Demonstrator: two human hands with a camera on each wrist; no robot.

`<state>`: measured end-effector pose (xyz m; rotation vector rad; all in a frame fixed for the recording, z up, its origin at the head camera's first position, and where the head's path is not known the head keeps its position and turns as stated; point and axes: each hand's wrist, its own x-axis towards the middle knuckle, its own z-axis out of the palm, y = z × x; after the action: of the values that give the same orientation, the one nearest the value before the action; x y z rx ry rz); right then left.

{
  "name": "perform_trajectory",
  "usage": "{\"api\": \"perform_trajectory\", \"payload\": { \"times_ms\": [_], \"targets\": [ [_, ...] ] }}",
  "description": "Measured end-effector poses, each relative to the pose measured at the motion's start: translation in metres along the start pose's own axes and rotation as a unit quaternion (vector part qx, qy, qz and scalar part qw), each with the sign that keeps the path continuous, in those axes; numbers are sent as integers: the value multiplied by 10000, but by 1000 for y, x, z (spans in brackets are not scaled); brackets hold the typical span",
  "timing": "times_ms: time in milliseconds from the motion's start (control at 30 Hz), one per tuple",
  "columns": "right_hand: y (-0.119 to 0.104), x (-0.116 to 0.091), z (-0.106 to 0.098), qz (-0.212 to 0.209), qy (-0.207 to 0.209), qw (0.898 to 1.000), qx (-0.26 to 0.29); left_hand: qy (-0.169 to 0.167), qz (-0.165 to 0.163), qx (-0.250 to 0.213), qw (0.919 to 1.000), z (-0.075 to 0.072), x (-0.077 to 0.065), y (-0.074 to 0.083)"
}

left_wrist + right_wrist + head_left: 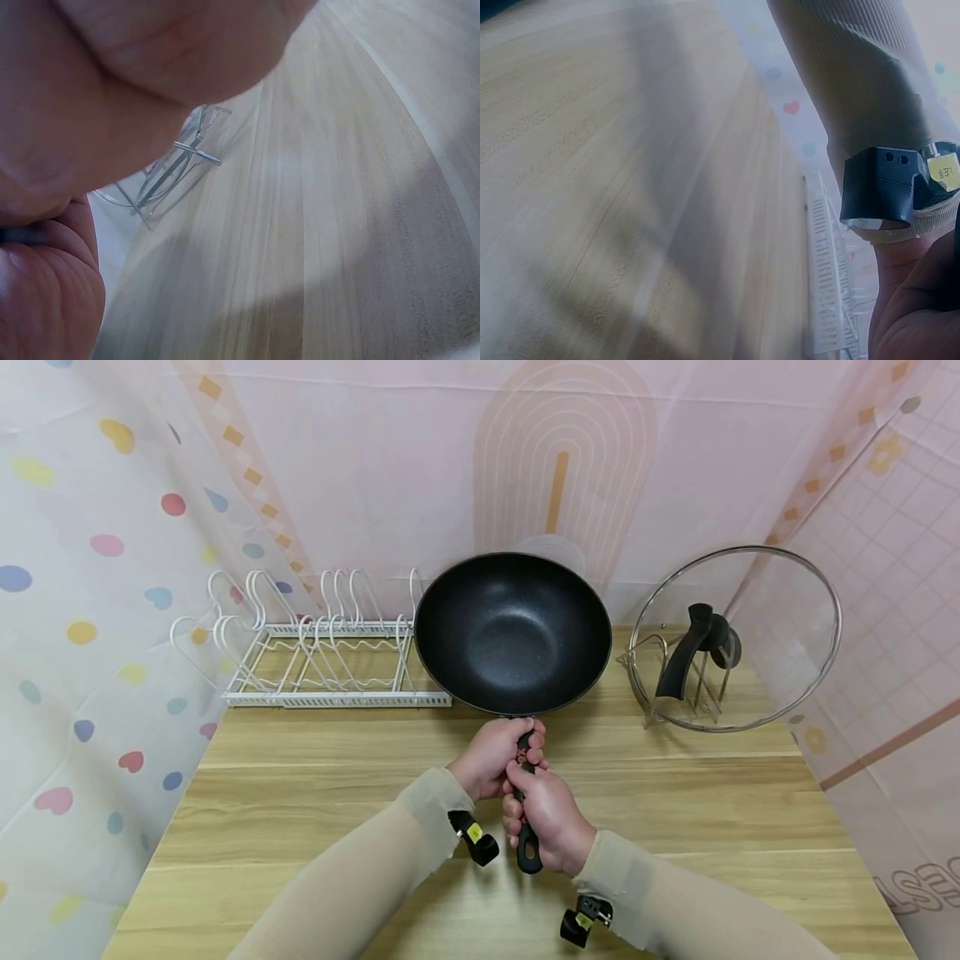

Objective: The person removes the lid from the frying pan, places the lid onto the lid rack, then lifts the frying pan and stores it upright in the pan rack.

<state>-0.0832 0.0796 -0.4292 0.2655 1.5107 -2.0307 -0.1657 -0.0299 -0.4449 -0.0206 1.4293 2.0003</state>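
Observation:
A black wok [513, 635] faces me with its dark inside showing, its long black handle [528, 852] pointing back toward me. My left hand [495, 753] grips the handle close to the pan. Just behind it, my right hand [549, 810] wraps the same handle, thumb along the top, and the looped handle end sticks out below. In the left wrist view, the fingers [142, 97] of a hand fill the upper left. The right wrist view has the left sleeve [862, 75] and its wrist camera at the right side.
A white wire dish rack [337, 698] stands left of the wok, close to its rim. On the right, a glass lid [780, 635] with a black handle leans in a small metal stand [651, 714]. Patterned curtains [390, 468] close off the wooden table [315, 777] behind and at both sides.

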Motion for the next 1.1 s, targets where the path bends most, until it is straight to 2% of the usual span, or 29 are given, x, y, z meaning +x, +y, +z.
{"api": "perform_trajectory", "payload": {
  "times_ms": [733,1100],
  "targets": [
    [-7,-3,5,-56,-26,10000,15,-22,75,-74,9999,2,-5,10],
    [-10,-3,8,-67,-105,9999,18,70,151,-17,9999,1,-7,13]
  ]
}}
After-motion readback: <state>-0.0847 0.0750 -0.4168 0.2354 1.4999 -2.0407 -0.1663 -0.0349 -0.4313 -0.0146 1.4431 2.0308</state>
